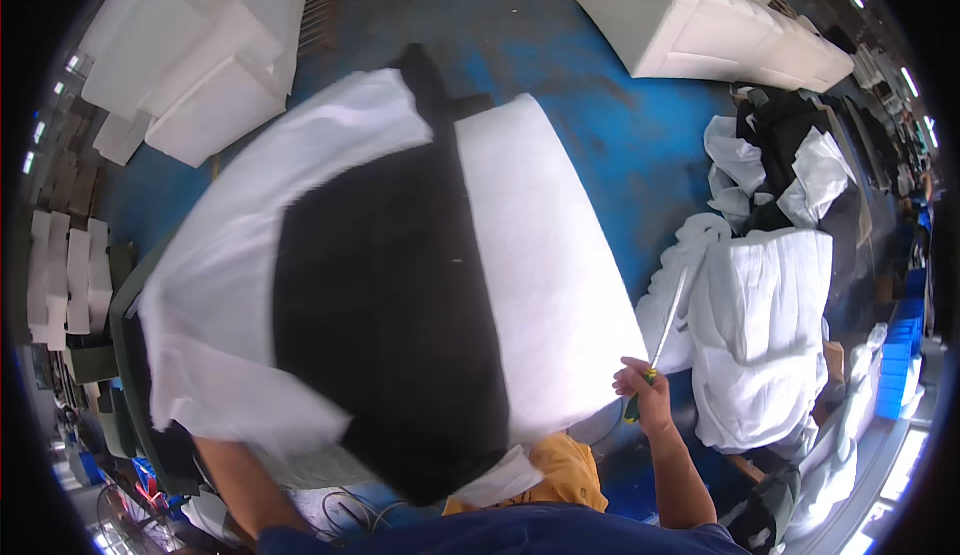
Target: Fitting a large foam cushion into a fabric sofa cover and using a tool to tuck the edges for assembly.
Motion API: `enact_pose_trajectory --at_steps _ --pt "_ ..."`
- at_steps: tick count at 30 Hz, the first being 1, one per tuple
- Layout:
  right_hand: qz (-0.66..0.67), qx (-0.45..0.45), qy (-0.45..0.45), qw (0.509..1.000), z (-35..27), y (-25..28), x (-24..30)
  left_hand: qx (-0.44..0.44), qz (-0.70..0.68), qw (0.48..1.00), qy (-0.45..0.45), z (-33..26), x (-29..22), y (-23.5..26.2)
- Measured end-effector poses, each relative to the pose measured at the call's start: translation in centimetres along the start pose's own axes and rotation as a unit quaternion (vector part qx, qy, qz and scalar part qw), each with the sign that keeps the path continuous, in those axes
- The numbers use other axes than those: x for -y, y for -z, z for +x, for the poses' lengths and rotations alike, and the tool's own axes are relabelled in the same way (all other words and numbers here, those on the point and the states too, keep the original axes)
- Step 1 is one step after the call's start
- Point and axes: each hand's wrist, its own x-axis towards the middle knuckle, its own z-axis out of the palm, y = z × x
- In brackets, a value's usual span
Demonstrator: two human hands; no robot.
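Observation:
My right hand point(652, 395) is closed round the green and yellow handle of a long screwdriver point(669, 325), its thin metal shaft pointing up and away. Just left of that hand lies the right edge of a white padded cushion piece point(545, 255). A wide black fabric panel point(385, 305) covers the middle of the piece. Thin white cloth point(230, 245) spreads over the left side, its lower part blurred. My left forearm point(243, 485) reaches up under this cloth, which hides the left hand and its fingers.
White upholstered blocks point(215, 75) stand at the far left, and a white sofa section point(710, 30) at the far right. Wrapped white cushions point(760, 335) lie to my right, with black and white fabric point(780, 155) heaped beyond. Blue floor point(600, 145) shows between. Blue bins point(900, 355) line the right side.

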Motion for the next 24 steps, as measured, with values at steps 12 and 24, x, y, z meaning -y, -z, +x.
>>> enact_pose_trajectory --at_steps 12,24 --pt "-0.144 0.072 -0.235 0.959 -10.0 -1.0 -17.4 -0.358 0.318 0.878 0.018 -0.7 20.3 7.9" --pt "-0.218 -0.036 -0.207 0.953 -10.3 3.0 -13.6 -0.124 0.587 0.682 0.419 -23.1 34.7 -18.1"
